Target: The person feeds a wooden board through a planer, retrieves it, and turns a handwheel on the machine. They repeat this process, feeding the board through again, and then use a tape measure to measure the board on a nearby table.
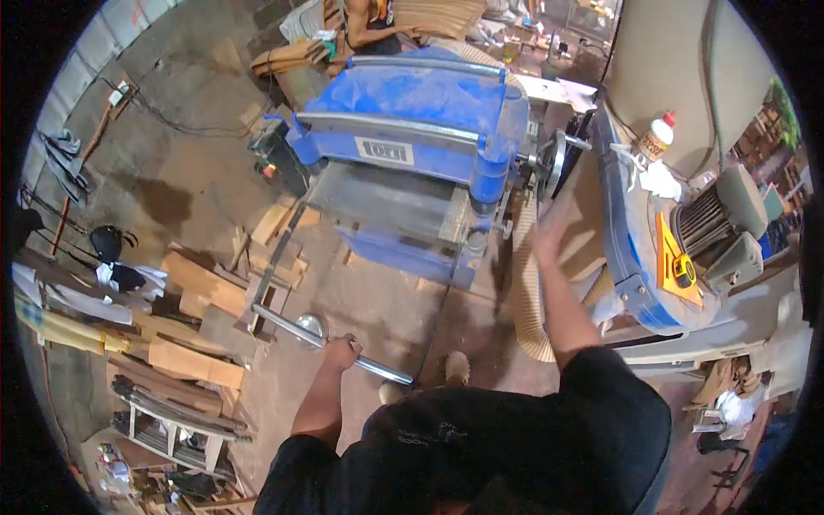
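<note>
My left hand [342, 350] is closed around a shiny metal roller bar [378, 369] at the near end of the machine's bed frame. My right arm stretches forward, and my right hand [549, 239] is blurred beside the machine, just below its handwheel [556, 163]. Whether it touches anything cannot be made out. Ahead stands a large blue thickness planer [403, 94], with a smooth metal bed [378, 204] under its hood. A round metal disc [311, 330] shows beneath the roller bar.
A ribbed hose [527, 292] runs down right of the planer. On a blue machine to the right are a glue bottle [657, 136], a yellow tape measure [683, 269] and a motor [704, 221]. Wood offcuts [202, 279] lie left. Another person [371, 30] is behind the planer.
</note>
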Motion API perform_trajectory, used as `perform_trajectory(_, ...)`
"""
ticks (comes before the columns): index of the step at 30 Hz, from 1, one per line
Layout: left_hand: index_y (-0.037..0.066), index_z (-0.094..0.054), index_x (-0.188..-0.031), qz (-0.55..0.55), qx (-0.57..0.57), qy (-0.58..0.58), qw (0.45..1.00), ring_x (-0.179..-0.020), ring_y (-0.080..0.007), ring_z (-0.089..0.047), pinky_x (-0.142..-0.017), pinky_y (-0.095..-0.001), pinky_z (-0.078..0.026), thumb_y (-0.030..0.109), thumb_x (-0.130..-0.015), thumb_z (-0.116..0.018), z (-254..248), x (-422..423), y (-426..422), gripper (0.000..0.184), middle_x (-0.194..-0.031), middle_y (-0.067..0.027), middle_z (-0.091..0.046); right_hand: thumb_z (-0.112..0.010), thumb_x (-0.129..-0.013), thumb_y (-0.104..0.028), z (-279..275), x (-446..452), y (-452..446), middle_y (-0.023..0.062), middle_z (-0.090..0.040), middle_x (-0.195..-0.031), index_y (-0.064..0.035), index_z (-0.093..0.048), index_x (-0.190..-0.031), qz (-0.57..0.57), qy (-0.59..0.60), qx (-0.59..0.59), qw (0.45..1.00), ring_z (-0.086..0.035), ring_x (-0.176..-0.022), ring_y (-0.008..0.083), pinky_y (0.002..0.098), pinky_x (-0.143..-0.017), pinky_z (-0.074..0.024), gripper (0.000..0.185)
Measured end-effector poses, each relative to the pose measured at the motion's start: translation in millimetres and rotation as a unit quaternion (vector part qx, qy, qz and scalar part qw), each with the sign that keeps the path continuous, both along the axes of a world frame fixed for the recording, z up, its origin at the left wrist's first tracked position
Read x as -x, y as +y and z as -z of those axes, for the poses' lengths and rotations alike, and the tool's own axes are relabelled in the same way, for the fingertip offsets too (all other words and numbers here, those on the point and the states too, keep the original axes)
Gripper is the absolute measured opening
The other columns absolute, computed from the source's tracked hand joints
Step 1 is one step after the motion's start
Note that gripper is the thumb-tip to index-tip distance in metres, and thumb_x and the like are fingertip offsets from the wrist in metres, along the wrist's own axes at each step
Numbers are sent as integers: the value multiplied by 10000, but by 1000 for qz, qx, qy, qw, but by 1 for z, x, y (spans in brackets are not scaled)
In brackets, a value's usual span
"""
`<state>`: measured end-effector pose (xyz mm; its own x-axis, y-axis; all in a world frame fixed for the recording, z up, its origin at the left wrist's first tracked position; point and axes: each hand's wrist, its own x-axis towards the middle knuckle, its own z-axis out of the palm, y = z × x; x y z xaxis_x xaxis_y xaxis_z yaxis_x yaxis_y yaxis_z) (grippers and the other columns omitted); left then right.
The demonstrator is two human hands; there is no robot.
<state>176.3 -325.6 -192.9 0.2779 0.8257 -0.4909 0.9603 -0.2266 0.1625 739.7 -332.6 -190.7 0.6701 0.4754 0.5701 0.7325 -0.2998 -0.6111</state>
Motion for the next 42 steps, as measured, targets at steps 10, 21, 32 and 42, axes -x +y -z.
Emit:
perform_trajectory(10,98,-623,-1023,71,23,-176,981,-946,-354,-614,-782,-433,-489,373,-815,-591,17,15,31,346,-971,-185,-654,-667,-777,-147,32,204,-122,297,-418,-1306,77,-357,-1324,-137,96,92,982,-380,-1256,410,425,-1076,-290,667)
perform_trajectory(21,74,-639,-1006,288,89,-334,893,-896,-340,-612,-803,-410,-475,410,-847,-576,18,85,68,378,-950,-155,-650,-660,-817,-173,-78,367,-112,260,-416,-1346,60,-322,-1363,-66,112,80,988,-382,-1281,366,394,-1080,-285,682)
perform_trajectory(32,121,-666,-964,249,10,-251,935,-950,-318,-604,-873,-466,-399,487,-808,-582,28,114,76,406,-946,-115,-669,-662,-811,-168,-60,376,-100,253,-412,-1354,36,-323,-1375,-87,108,38,990,-380,-1285,355,388,-1084,-276,688)
perform_trajectory(42,107,-676,-928,160,19,-300,940,-843,-325,-626,-801,-414,-474,365,-790,-663,17,109,64,293,-874,-134,-670,-653,-819,-176,-56,370,-87,259,-394,-1367,16,-312,-1381,-188,201,8,962,-357,-1304,372,398,-1087,-289,684)
